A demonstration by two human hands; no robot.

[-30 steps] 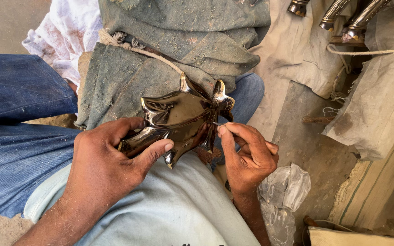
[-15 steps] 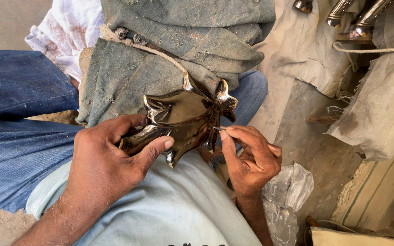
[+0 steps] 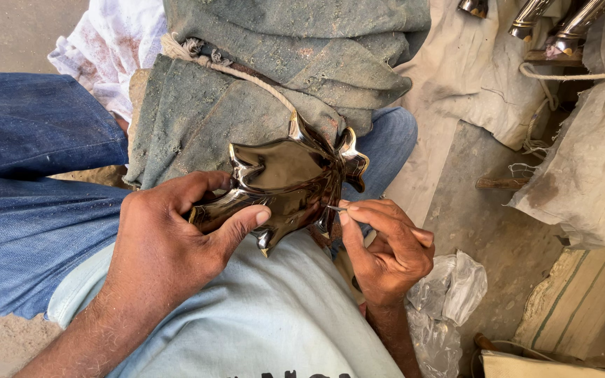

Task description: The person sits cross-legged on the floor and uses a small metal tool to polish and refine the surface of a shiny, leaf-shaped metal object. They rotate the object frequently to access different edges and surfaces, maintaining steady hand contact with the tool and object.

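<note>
Steadiness matters most: the left hand (image 3: 166,248) clamps the dark, shiny leaf-shaped metal dish (image 3: 285,178) by its near edge, over the grey-green folded cloth (image 3: 246,91). Right hand (image 3: 386,245) fingers pinch shut on a thin metal tool (image 3: 335,208), apparently a needle, touching the rim beside that grip; short light strokes should suit.

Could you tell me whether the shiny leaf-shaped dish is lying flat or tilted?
Tilted: the leaf-shaped dish rests propped on the cloth-wrapped block, gripped by the left hand.
</note>
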